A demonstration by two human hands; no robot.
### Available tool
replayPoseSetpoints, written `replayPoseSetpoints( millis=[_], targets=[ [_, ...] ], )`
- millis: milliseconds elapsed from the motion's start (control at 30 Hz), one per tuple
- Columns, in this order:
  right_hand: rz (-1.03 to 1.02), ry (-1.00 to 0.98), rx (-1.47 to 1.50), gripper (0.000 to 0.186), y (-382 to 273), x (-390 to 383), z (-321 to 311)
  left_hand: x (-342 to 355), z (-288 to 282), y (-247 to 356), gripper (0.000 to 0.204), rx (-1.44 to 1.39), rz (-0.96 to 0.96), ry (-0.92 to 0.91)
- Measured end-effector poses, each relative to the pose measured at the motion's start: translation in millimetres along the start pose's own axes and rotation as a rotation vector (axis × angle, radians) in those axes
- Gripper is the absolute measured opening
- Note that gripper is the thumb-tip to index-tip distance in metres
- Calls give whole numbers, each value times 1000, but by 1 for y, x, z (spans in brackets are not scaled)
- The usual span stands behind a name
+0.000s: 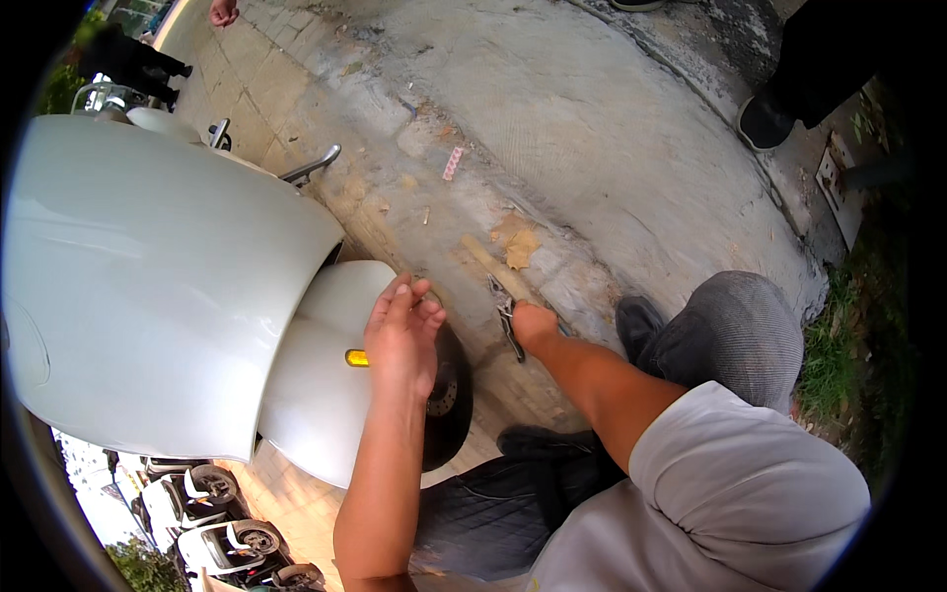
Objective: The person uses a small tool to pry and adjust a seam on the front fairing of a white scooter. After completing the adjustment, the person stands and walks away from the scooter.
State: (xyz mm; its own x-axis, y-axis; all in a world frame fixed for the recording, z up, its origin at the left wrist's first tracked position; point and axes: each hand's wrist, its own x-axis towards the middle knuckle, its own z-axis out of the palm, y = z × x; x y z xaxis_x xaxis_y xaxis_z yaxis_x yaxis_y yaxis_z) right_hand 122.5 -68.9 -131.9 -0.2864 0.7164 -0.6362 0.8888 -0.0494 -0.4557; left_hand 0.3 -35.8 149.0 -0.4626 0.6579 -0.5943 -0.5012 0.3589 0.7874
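The pliers [505, 314] sit in the right hand [535, 326], just right of the white fender [321, 380]. That hand is closed in a fist around the handles; the dark jaws stick up and away from the knuckles, and the handle ends poke out below the fist toward the person. Whether the jaws are open or pinched shut is too small to tell. The tool is in the air above the pavement [592, 168], not touching the fender.

The left hand [402, 335] is open, fingers spread loosely and slightly curled, holding nothing. It hovers over or rests against the right edge of the fender, just above the dark wheel [449, 395]; real contact cannot be made out. A small orange reflector [356, 357] on the fender lies just left of this hand's palm. The two hands are near each other, with a narrow gap of pavement between them.

Left of the fender swells the large white body [158, 286] of the scooter. Beyond the fender, on the pavement, lie a dry leaf [520, 247] and a small pink scrap [452, 163]. Right of the fender, the person's grey-trousered knee [735, 326] is bent, with a dark shoe [639, 321] beside it. Far from the fender, at the top right, stands another person's shoe [764, 123].
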Motion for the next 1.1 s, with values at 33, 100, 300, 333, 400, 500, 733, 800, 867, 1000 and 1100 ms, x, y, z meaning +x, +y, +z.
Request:
replayPoseSetpoints(
  millis=[33,100,300,333,400,500,733,800,867,1000,1100],
  targets=[
    [58,5,36,22,2,0,-1,36,4,-9,30,-51,24,101],
    [101,-62,91,26,-7,-3,-16,89,5,-8,24,-234,73,324],
    [188,-242,348,40,-33,4,-51,152,13,-13,22,-416,278,580],
    [184,-233,397,42,-41,7,-55,155,10,-12,22,-407,296,617],
    [162,-196,520,44,-56,19,-62,159,6,-11,22,-394,321,611],
    [116,-119,699,44,-79,41,-70,162,8,-6,20,-386,306,635],
    [54,-9,860,43,-116,65,-79,161,13,-1,16,-374,298,712],
    [62,-3,886,42,-117,66,-77,163,14,-3,17,-357,312,705],
    [65,9,913,42,-115,68,-74,164,15,-3,17,-348,321,702],
    [53,23,928,37,-120,60,-76,154,12,-11,17,-234,246,614],
    [10,26,1304,23,-124,68,-71,127,47,-30,16,-123,115,364]
  ],
)
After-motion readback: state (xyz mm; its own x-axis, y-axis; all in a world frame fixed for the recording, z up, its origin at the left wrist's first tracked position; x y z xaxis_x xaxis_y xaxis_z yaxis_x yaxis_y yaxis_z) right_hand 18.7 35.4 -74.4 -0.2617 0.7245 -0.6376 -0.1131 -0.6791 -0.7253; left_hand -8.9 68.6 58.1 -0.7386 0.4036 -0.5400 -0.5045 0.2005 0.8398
